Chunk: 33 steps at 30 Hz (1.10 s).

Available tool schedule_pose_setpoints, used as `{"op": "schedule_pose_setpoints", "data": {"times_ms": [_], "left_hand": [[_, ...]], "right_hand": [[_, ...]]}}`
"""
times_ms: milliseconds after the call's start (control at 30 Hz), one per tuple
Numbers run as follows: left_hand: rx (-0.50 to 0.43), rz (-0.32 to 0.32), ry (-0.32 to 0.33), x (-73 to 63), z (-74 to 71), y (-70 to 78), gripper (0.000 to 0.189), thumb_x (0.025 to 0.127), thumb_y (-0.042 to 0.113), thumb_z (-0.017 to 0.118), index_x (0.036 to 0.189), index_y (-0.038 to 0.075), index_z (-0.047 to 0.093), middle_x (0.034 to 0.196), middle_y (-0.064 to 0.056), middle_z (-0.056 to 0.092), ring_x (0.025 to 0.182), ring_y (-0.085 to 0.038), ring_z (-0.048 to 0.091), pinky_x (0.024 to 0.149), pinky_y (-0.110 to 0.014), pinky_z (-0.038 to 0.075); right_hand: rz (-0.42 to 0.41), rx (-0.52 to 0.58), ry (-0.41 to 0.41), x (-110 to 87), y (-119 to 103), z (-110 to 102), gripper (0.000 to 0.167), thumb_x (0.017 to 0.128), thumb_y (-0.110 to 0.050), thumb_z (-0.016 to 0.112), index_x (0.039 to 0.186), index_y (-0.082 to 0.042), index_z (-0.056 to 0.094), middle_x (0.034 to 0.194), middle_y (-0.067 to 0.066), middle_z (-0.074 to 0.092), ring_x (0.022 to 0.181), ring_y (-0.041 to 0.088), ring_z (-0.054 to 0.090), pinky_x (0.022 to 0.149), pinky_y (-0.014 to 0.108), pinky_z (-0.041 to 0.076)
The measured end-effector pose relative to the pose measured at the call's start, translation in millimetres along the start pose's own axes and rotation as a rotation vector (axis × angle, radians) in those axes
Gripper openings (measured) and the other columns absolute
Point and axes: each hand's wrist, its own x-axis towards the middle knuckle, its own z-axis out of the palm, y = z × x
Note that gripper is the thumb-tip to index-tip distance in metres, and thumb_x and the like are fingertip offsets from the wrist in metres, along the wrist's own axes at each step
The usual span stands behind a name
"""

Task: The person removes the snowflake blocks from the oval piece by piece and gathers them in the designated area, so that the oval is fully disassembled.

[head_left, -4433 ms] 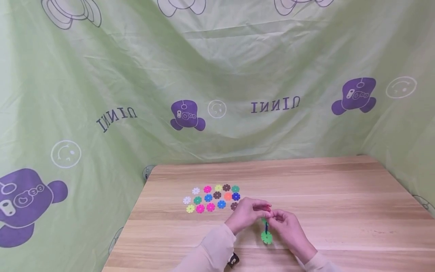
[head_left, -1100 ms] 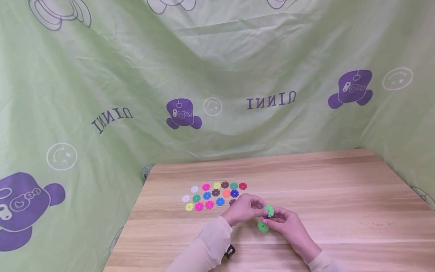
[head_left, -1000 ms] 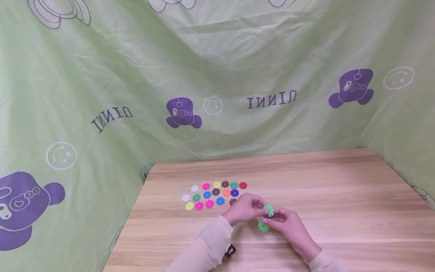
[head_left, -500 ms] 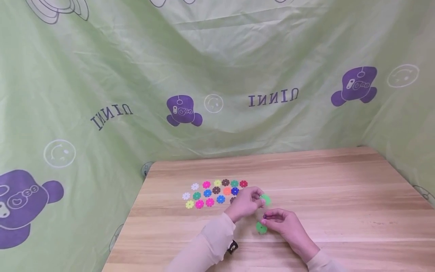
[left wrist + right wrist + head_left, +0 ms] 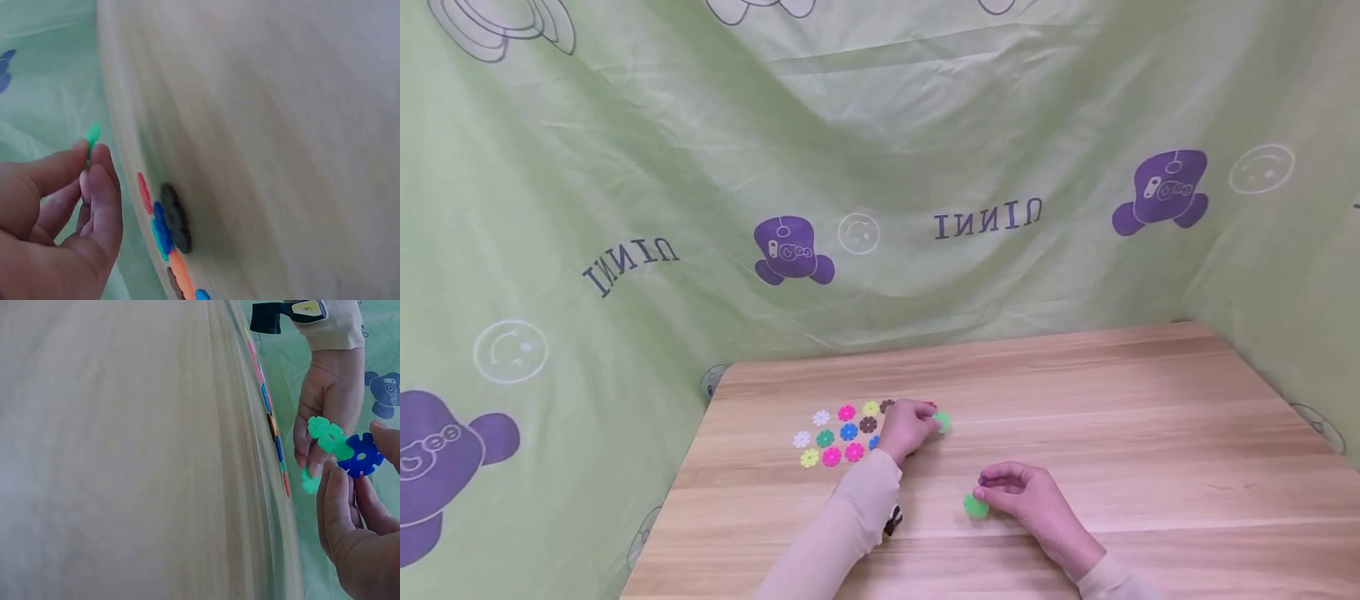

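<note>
My left hand (image 5: 907, 430) pinches a bright green notched plastic disc (image 5: 942, 422) above the right end of the disc group. The left wrist view shows that green disc (image 5: 93, 134) edge-on between thumb and fingertips. My right hand (image 5: 1037, 508) pinches a blue notched disc (image 5: 362, 455) by its rim. Slotted into the blue disc is another bright green disc (image 5: 328, 435), so the two form a joined pair. In the head view this lower green disc (image 5: 976, 505) hangs in front of the right thumb, and the blue one is mostly hidden by fingers.
Several loose discs lie in rough rows on the wooden table (image 5: 1120, 433), among them a white disc (image 5: 802, 439), a pink disc (image 5: 831, 457) and a yellow disc (image 5: 808, 457). The left hand hides some. A green printed cloth (image 5: 880, 150) hangs behind the table.
A red disc has gone from the hands to the table. The left hand has pulled one green disc off the blue one and carried it left and away. The right hand has stayed nearly still.
</note>
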Motion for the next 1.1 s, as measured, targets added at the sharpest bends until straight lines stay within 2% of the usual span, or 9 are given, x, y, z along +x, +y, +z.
{"op": "schedule_pose_setpoints", "data": {"times_ms": [100,200,400,600,900,1100], "left_hand": [[0.026,-0.035,0.021,3.7,-0.5,-4.2,0.018,0.082,0.009,0.077,0.099,0.004,0.075,0.090,-0.008,0.073,0.073,-0.012,0.062,0.063,-0.023,0.052],[0.075,-0.057,0.050,5.9,0.4,-7.5,0.014,0.081,0.007,0.078,0.094,0.005,0.073,0.084,-0.005,0.070,0.076,-0.014,0.061,0.065,-0.025,0.052],[0.184,-0.044,0.078,7.5,2.7,-10.9,0.010,0.081,0.007,0.078,0.089,0.005,0.073,0.083,-0.005,0.068,0.081,-0.017,0.060,0.070,-0.029,0.053],[0.228,-0.017,0.090,9.6,4.1,-12.5,0.014,0.080,0.008,0.080,0.093,0.003,0.074,0.082,-0.005,0.069,0.076,-0.015,0.061,0.070,-0.030,0.054],[0.200,-0.011,0.052,10.5,3.8,-12.5,0.019,0.080,0.013,0.082,0.095,0.004,0.075,0.083,-0.003,0.070,0.077,-0.013,0.060,0.069,-0.026,0.053],[0.162,0.041,-0.001,5.2,2.3,-6.7,0.019,0.083,0.015,0.080,0.096,0.004,0.075,0.084,-0.002,0.072,0.077,-0.010,0.064,0.071,-0.023,0.055]], "right_hand": [[-0.001,-0.006,0.004,-0.2,-0.2,0.0,0.048,0.081,-0.018,0.081,0.117,0.009,0.062,0.107,0.015,0.072,0.092,0.013,0.069,0.081,0.018,0.055],[-0.004,-0.004,-0.001,-0.4,-0.5,0.0,0.049,0.081,-0.018,0.081,0.117,0.010,0.062,0.107,0.015,0.072,0.093,0.014,0.069,0.081,0.018,0.055],[-0.003,-0.001,-0.010,-1.3,-0.7,0.1,0.048,0.082,-0.017,0.080,0.117,0.010,0.061,0.107,0.014,0.072,0.092,0.013,0.069,0.082,0.018,0.055],[-0.004,-0.006,-0.007,-1.7,-3.1,-0.3,0.049,0.082,-0.018,0.080,0.117,0.010,0.061,0.109,0.016,0.072,0.094,0.014,0.069,0.082,0.017,0.054],[0.002,-0.009,0.011,0.7,-3.9,-3.8,0.051,0.081,-0.021,0.081,0.118,0.008,0.062,0.111,0.018,0.071,0.095,0.014,0.069,0.084,0.017,0.054],[-0.001,-0.021,0.027,1.2,-4.9,-5.7,0.050,0.080,-0.022,0.082,0.117,0.006,0.063,0.111,0.017,0.071,0.096,0.014,0.069,0.084,0.017,0.054]]}}
